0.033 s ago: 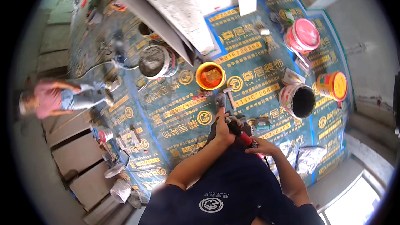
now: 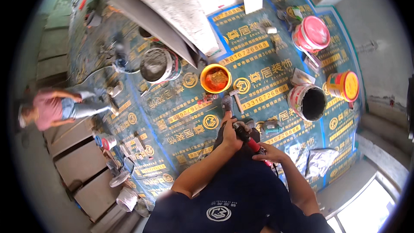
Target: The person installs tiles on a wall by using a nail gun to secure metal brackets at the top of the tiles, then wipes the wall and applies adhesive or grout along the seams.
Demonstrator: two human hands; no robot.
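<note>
In front of my body I hold a red and black power tool (image 2: 253, 144) that looks like an angle grinder. My left hand (image 2: 232, 138) is closed near its black head end. Farther back, my right hand (image 2: 268, 152) is closed around the red body. Part of the tool is covered by my fingers, and its front end is hard to make out. On the floor beyond my feet lies a hammer (image 2: 237, 100). Just past it stands a yellow bucket (image 2: 203, 79) with orange and brown contents.
A bucket of grey mortar (image 2: 154, 64) stands left, below leaning boards (image 2: 146, 21). To the right are a dark-filled bucket (image 2: 311, 103), a yellow tub (image 2: 343, 87) and a red-lidded bucket (image 2: 314, 32). Printed green sheeting (image 2: 189, 133) covers the floor. A person (image 2: 51, 108) walks at far left.
The person at far left has changed stride and arm position. My view has shifted slightly. Both my hands keep the same hold on the tool.
</note>
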